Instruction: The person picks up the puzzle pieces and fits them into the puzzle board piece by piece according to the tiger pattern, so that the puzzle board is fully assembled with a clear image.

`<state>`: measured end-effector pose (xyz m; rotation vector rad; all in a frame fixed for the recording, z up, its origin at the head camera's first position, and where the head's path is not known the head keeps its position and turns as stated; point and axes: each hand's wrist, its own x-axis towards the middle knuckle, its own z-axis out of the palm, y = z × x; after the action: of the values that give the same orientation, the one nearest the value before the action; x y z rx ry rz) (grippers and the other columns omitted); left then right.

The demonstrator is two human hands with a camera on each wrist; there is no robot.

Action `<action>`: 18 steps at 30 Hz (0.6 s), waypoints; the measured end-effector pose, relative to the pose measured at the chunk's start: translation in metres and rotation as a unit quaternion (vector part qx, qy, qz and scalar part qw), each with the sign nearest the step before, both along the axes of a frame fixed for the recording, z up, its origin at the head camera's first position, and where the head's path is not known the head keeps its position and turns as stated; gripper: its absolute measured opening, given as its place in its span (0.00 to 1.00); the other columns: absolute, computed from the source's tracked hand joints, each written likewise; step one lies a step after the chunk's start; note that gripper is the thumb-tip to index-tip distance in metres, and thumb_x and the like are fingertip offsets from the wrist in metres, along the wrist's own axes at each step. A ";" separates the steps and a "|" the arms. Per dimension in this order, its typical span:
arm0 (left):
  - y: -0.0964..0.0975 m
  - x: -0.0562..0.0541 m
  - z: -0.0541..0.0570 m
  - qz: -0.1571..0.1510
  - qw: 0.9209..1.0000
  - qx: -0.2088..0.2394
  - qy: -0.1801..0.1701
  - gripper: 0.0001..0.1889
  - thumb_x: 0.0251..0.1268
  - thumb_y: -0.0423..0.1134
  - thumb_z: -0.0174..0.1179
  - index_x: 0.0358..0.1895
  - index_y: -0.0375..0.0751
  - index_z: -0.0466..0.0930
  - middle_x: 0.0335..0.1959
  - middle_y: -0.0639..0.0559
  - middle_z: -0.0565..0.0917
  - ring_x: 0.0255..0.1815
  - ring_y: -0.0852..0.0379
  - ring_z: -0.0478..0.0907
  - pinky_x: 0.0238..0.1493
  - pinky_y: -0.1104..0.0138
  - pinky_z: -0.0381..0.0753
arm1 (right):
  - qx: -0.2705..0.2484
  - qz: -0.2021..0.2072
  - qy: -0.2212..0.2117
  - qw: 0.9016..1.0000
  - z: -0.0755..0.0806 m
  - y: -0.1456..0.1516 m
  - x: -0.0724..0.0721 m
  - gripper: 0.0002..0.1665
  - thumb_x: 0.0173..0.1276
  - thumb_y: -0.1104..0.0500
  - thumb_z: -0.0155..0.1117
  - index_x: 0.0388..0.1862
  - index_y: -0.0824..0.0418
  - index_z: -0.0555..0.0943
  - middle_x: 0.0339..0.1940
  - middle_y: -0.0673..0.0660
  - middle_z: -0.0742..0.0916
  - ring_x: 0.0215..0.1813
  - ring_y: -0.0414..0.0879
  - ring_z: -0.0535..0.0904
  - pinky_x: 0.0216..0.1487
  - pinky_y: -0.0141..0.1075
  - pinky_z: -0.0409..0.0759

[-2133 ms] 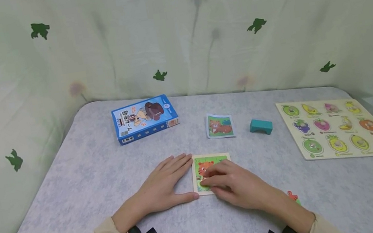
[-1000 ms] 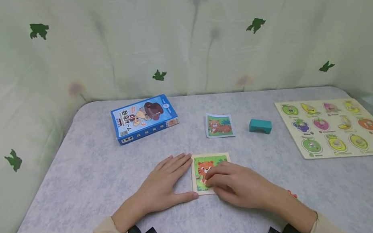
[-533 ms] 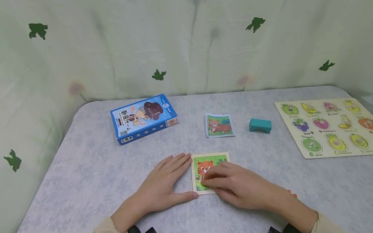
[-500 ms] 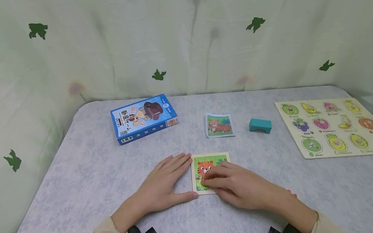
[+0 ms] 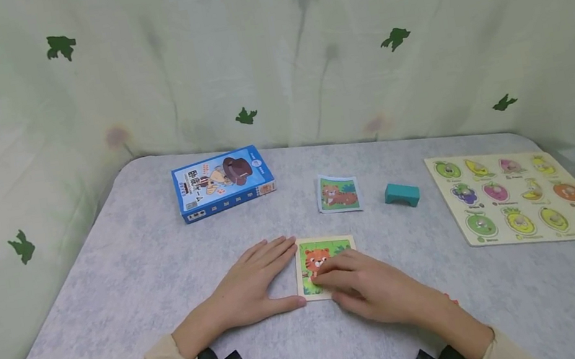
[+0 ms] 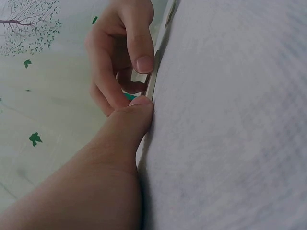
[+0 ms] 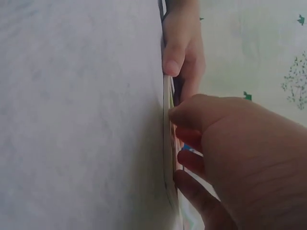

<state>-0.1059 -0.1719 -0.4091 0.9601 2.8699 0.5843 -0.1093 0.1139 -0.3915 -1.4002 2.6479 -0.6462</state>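
A small tiger jigsaw puzzle (image 5: 315, 256) in a pale wooden frame lies flat at the table's middle. My left hand (image 5: 251, 289) rests palm down beside it, fingers and thumb extended along its left edge. Bent over the right part of the picture, my right hand (image 5: 368, 283) covers much of the tiger's body. In the right wrist view, the spread fingertips of the right hand (image 7: 240, 148) touch the puzzle's face; no lifted piece shows between them. A small red piece (image 5: 452, 299) peeks out behind the right forearm, mostly hidden.
Beyond the puzzle lie a tiger picture card (image 5: 338, 193) and a teal arch block (image 5: 402, 194). A blue game box (image 5: 224, 183) stands back left. To the right is a wooden fruit board (image 5: 527, 198). A pale leaf-patterned curtain (image 5: 267, 51) hangs behind the table.
My right fingertips shift slightly over the tiger's body, uncovering and covering bits of the picture. The right forearm now hides more of the red piece. My left hand stays in place.
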 end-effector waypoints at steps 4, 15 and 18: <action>0.001 0.000 -0.001 0.000 1.000 -0.001 0.001 0.52 0.66 0.76 0.53 0.83 0.45 0.56 0.84 0.54 0.58 0.85 0.53 0.51 0.85 0.52 0.48 | -0.015 -0.012 -0.017 1.000 0.002 0.006 0.001 0.20 0.75 0.54 0.66 0.65 0.45 0.83 0.64 0.40 0.82 0.66 0.37 0.74 0.68 0.39 0.79; 0.002 0.001 0.000 0.006 1.000 -0.005 -0.011 0.52 0.65 0.76 0.54 0.83 0.46 0.56 0.84 0.54 0.57 0.85 0.53 0.50 0.85 0.51 0.48 | 0.005 -0.067 -0.049 0.997 0.012 0.021 0.001 0.22 0.74 0.51 0.67 0.66 0.41 0.82 0.64 0.38 0.81 0.66 0.37 0.74 0.66 0.41 0.81; 0.002 0.001 0.001 0.005 1.000 -0.010 -0.010 0.52 0.65 0.76 0.54 0.83 0.46 0.56 0.84 0.54 0.57 0.85 0.53 0.50 0.85 0.51 0.48 | -0.003 -0.075 -0.046 0.996 0.014 0.027 0.002 0.22 0.74 0.52 0.68 0.65 0.41 0.82 0.64 0.39 0.81 0.66 0.38 0.74 0.66 0.42 0.81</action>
<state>-0.1050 -0.1700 -0.4083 0.9317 2.8604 0.5624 -0.1073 0.1408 -0.3774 -1.1514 2.6974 -0.7157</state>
